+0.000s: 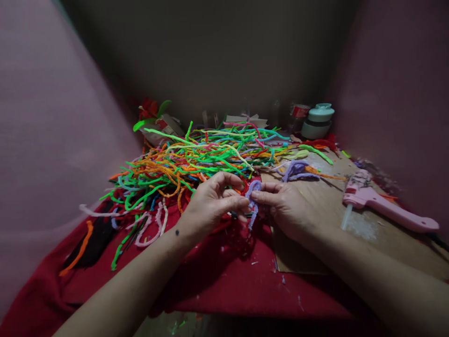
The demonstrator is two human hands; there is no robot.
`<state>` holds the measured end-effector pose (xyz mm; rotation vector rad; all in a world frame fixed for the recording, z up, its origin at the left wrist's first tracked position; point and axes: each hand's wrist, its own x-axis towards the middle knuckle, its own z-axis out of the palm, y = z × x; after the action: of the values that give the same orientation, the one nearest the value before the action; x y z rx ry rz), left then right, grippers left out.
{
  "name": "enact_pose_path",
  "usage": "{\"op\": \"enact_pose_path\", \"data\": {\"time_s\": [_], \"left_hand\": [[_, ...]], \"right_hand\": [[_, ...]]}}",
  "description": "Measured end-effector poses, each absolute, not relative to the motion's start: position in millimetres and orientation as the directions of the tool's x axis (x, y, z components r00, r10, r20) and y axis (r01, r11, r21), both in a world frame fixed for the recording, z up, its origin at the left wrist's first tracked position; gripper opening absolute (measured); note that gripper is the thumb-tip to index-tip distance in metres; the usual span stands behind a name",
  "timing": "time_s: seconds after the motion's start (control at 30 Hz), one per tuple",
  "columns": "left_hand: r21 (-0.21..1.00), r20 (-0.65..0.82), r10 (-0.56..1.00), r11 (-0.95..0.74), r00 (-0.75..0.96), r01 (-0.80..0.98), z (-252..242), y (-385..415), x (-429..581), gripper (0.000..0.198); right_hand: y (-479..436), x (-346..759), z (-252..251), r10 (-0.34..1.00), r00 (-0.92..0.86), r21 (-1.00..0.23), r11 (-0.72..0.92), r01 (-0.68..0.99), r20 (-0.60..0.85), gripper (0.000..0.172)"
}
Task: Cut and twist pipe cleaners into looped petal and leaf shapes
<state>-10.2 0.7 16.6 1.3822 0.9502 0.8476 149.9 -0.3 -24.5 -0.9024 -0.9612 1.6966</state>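
A purple pipe cleaner [255, 187], bent into a loop with a short tail hanging down, is held up between my hands over the red cloth. My left hand [219, 199] pinches its left side with thumb and fingers. On the other side, my right hand [286, 203] grips the loop between thumb and forefinger. Just beyond my hands lies a large tangled heap of pipe cleaners [210, 157] in green, orange, pink, blue and other colours. A purple shaped piece with an orange stem [296, 171] rests on the board to the right.
A pink glue gun [386, 201] lies on the brown board [305, 255] at right, near whitish glue marks. Red cloth [224, 290] covers the table. At the back stand a mint-lidded container [320, 119] and a red flower [149, 108]. Walls rise on both sides.
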Motion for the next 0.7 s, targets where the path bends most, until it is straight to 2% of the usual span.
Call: {"op": "enact_pose_path", "data": {"time_s": [0.13,0.23,0.43,0.6,0.7], "left_hand": [[0.980,-0.194,0.862,0.191,0.469,0.055,11.1,4.2,-9.7,0.021],[0.971,-0.238,0.859,0.195,0.453,0.140,9.7,3.5,-8.8,0.017],[0.977,-0.181,0.912,0.125,0.368,0.172,5.3,0.8,-4.9,0.024],[0.987,-0.158,0.883,0.137,0.442,0.079,-2.7,1.0,-4.4,0.024],[0.995,-0.100,0.896,0.084,0.433,0.056,-3.7,1.7,-1.9,0.024]], "right_hand": [[-0.2,150.1,-23.6,0.963,-0.246,-0.918,-0.192,-0.347,-0.108,0.019],[-0.9,149.3,-23.5,0.962,-0.240,-0.928,-0.203,-0.314,-0.129,0.016],[-3.1,147.0,-21.4,0.952,-0.282,-0.907,-0.219,-0.360,-0.118,0.013],[-3.5,148.0,-22.5,0.944,-0.301,-0.900,-0.246,-0.360,-0.138,0.014],[-3.0,148.6,-22.8,0.954,-0.258,-0.904,-0.241,-0.353,-0.154,0.015]]}}
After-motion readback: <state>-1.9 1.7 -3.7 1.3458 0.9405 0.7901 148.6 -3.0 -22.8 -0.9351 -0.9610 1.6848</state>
